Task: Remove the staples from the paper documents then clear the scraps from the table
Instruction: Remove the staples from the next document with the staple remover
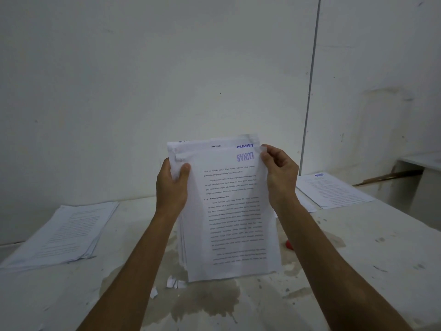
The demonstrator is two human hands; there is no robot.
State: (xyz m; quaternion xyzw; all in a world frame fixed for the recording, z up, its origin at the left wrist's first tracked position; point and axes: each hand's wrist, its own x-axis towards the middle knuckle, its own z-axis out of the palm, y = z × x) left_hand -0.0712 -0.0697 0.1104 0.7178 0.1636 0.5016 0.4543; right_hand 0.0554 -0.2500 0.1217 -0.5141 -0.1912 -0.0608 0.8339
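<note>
Head view: bundle of printed pages [229,211] held upright above table [358,247], bottom edge down near tabletop, text facing camera, purple "LUNAS" stamp upside down at top. More sheets behind front page, tops fanned out a bit, another stamp showing on a rear sheet.

Left hand [172,185]: grasping bundle's upper left edge, thumb across front near top left corner, other fingers behind paper. Small folded or torn bit of paper at that corner, just above thumb; staple itself too small to make out.

Right hand [279,175]: pinching upper right corner of front page, fingertips at page top, rest of fingers curled along right edge. Both forearms reaching in from bottom of frame.

On table, left: stack of printed sheets [64,235] lying flat, slightly splayed, well apart from held bundle. Right, far side: another sheet pile [334,189] w/ purple stamp at top, flat, partly hidden behind right wrist.

Paper scraps [175,283] on tabletop just left of bundle's bottom edge, one more scrap a bit further left. Small red object [289,244] on table beside right forearm, mostly hidden, can't tell what it is.

Tabletop whitish, stained, darker wet-looking patch under bundle. Plain white wall [167,80] behind.
</note>
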